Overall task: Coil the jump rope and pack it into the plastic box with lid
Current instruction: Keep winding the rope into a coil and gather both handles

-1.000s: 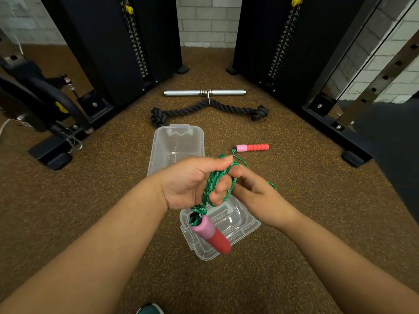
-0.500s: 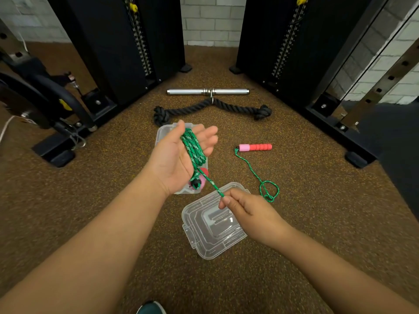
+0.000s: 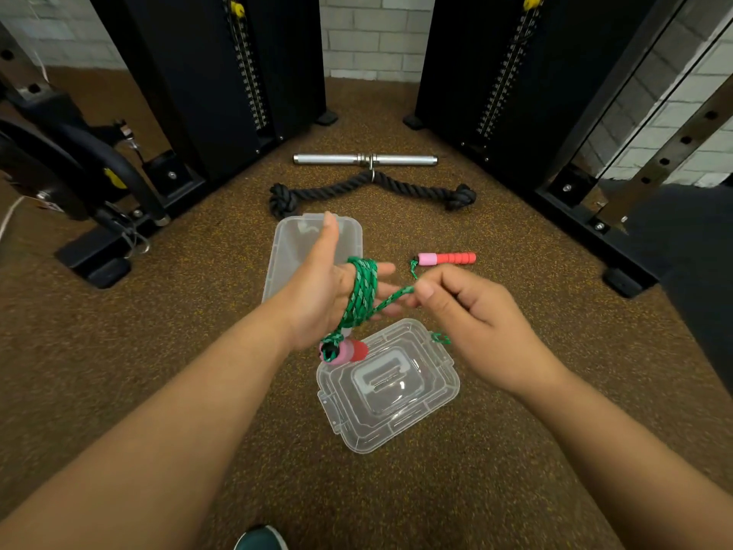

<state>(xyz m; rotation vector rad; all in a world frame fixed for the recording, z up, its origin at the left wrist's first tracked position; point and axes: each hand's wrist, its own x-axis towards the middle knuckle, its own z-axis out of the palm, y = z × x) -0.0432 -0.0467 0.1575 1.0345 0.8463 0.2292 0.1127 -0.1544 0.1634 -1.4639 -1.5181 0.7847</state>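
Several turns of the green jump rope [image 3: 361,293] are wound around my left hand [image 3: 325,287], which is held flat with fingers straight above the clear plastic box [image 3: 349,236]. One pink-and-red handle [image 3: 344,350] hangs below that hand. My right hand [image 3: 472,323] pinches the rope's free stretch just right of the coil. The other pink-and-red handle [image 3: 446,258] lies on the floor to the right of the box. The clear lid [image 3: 390,385] lies on the floor in front of the box, below both hands.
A black knotted rope attachment [image 3: 373,189] and a chrome bar [image 3: 365,159] lie beyond the box. Black weight-stack towers [image 3: 222,73] stand at the left and right. A machine base [image 3: 95,260] is at the left. My shoe tip [image 3: 260,539] shows at the bottom edge.
My right hand has risen from beside the lid to the level of my left hand, drawing the rope across. The loose loop has left the floor; only a bit of rope shows by the lid.
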